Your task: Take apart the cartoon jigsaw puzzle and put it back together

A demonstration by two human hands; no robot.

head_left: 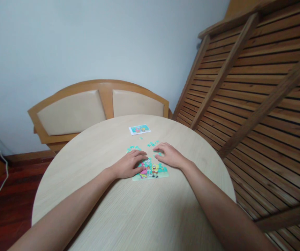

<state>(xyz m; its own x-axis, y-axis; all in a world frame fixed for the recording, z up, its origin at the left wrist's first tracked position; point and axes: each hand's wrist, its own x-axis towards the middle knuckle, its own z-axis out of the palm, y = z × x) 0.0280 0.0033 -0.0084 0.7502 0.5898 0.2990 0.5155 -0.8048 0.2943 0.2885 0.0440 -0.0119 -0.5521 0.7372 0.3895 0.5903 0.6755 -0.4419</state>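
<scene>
A small cartoon jigsaw puzzle [154, 171] with a turquoise background lies partly assembled on a round light-wood table [100, 164]. My left hand [130, 164] lies flat on the puzzle's left part, fingers stretched toward the middle. My right hand [169, 156] rests at the puzzle's upper right edge, fingers extended over loose pieces. Several loose turquoise pieces [152, 143] are scattered just beyond both hands. A small reference picture card [140, 129] lies farther back on the table.
A wooden headboard with beige padded panels [87, 108] leans against the pale wall behind the table. A slatted wooden bed frame [257, 87] stands tilted at the right. A white cable [0, 184] runs over the dark red floor at the left.
</scene>
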